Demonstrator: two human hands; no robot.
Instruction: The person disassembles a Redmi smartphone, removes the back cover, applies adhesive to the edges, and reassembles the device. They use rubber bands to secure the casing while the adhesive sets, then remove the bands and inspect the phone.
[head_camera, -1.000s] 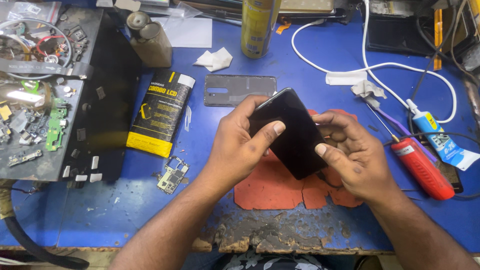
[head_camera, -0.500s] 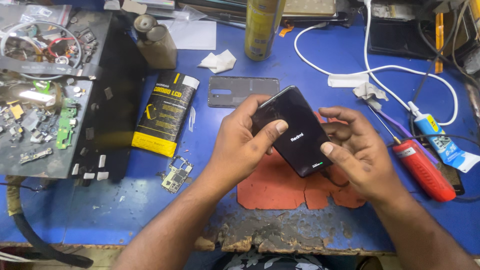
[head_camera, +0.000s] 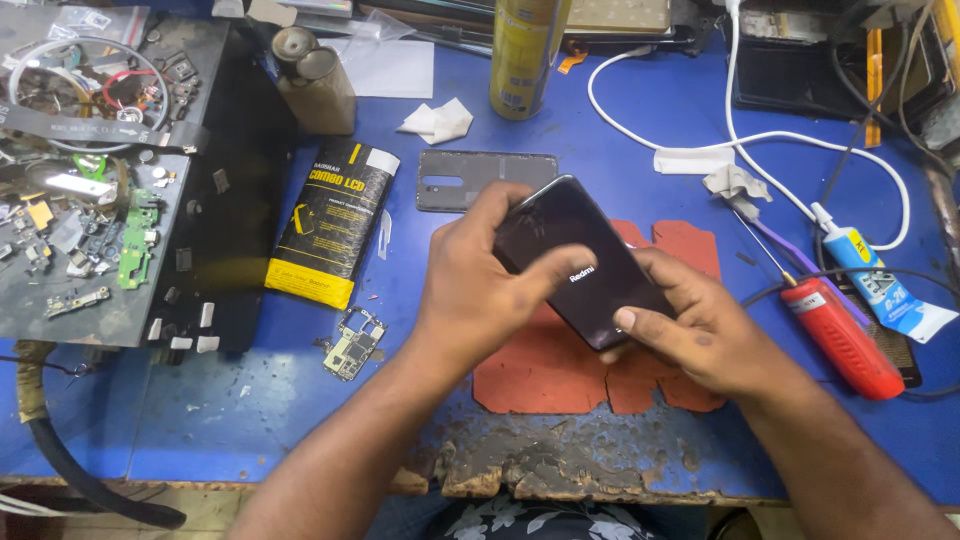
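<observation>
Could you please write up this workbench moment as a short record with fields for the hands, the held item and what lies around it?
Held item: black smartphone, screen side up, tilted, above the table
Left hand: grips the phone's left edge, thumb across the glass
Right hand: holds the lower right end, thumb on the glass
Under the phone: red mat, torn into pieces
Behind it: grey back cover
Left: black and yellow packet; small circuit board
Right: red-handled screwdriver; glue tube
Surface: blue table, front edge worn

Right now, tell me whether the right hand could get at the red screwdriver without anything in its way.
Probably yes. The red screwdriver lies just to the outer side of the right hand on the blue table, with nothing between them. But that hand's grip is on the black phone, which it would have to release first.
</observation>
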